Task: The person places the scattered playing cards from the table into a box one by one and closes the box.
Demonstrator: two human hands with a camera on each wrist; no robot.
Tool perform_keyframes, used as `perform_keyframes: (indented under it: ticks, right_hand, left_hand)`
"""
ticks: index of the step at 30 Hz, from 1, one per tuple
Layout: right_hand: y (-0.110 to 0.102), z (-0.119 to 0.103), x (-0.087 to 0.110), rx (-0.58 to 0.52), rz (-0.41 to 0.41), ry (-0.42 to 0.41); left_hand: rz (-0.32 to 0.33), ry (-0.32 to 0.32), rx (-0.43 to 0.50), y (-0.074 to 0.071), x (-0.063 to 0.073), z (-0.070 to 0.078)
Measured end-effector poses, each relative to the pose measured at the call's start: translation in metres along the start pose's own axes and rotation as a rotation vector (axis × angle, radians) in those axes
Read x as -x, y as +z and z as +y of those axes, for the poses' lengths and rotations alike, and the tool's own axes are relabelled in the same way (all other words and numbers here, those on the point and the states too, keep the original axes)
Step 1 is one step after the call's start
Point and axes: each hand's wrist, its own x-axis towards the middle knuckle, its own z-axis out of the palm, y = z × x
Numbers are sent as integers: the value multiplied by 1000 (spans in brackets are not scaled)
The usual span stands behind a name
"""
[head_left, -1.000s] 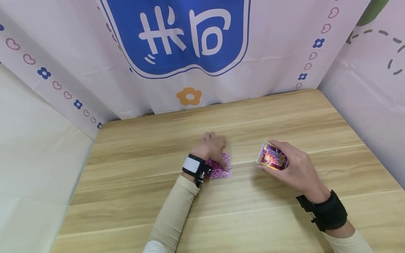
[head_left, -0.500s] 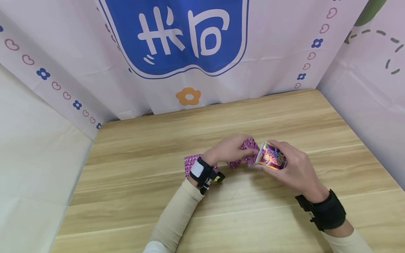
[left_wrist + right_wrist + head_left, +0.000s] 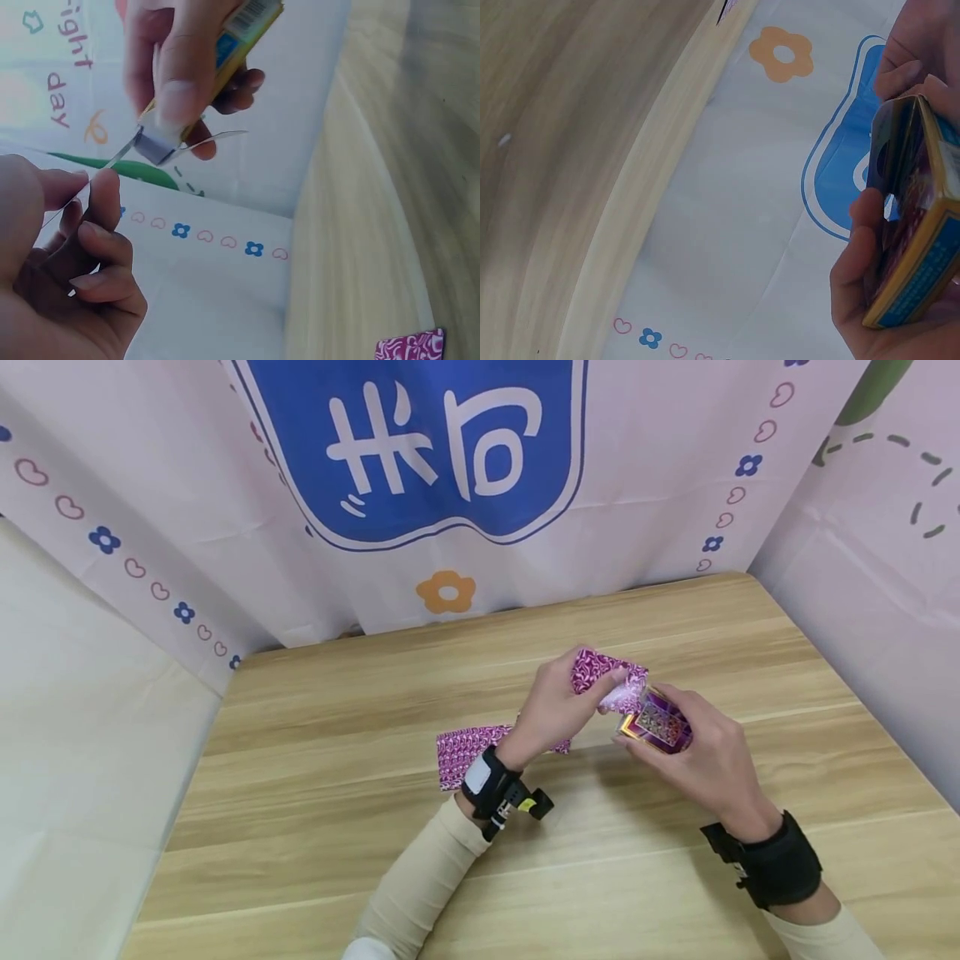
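the left hand [image 3: 551, 706] pinches a purple-patterned card [image 3: 592, 667] between thumb and fingers; the right hand [image 3: 712, 756] grips a small card box [image 3: 663, 724] just beside that pinch, open end toward the card; patterned cards [image 3: 467, 753] lie on the table [image 3: 337, 827] to the pinch's left, partly hidden; for clean work, steady the box without squeezing its walls; align the card with the opening; hold the flap [image 3: 217, 139] clear; excess thumb pressure would likely bend the card.

Magenta-and-white swirled card [image 3: 589, 668], gold-edged purple box [image 3: 662, 727]
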Motion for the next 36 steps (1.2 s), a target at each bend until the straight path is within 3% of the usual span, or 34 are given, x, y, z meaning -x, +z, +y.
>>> perform_keyframes:
  ticks: [9, 13, 17, 20, 25, 31, 34, 36]
  right_hand:
    - [-1, 0, 0, -10, 36, 29]
    - [0, 1, 1, -49, -5, -18]
    - [1, 1, 2, -73, -32, -24]
    - [-1, 2, 2, -40, -21, -11]
    - [-4, 4, 0, 23, 6, 26]
    - [-5, 3, -1, 33, 34, 39]
    - [-4, 1, -1, 19, 54, 48]
    - [-4, 1, -1, 7, 67, 52]
  left_hand:
    - [-117, -64, -5, 1, 0, -3]
    - [-247, -118, 43, 0, -1, -5]
    - [-363, -119, 38, 5, -2, -6]
    - [-329, -108, 17, 7, -1, -4]
    - [-184, -94, -7, 2, 1, 0]
    - [-225, -38, -25, -1, 2, 1]
    - [-229, -106, 78, -4, 1, -1]
    - [-220, -166, 197, -6, 0, -3]
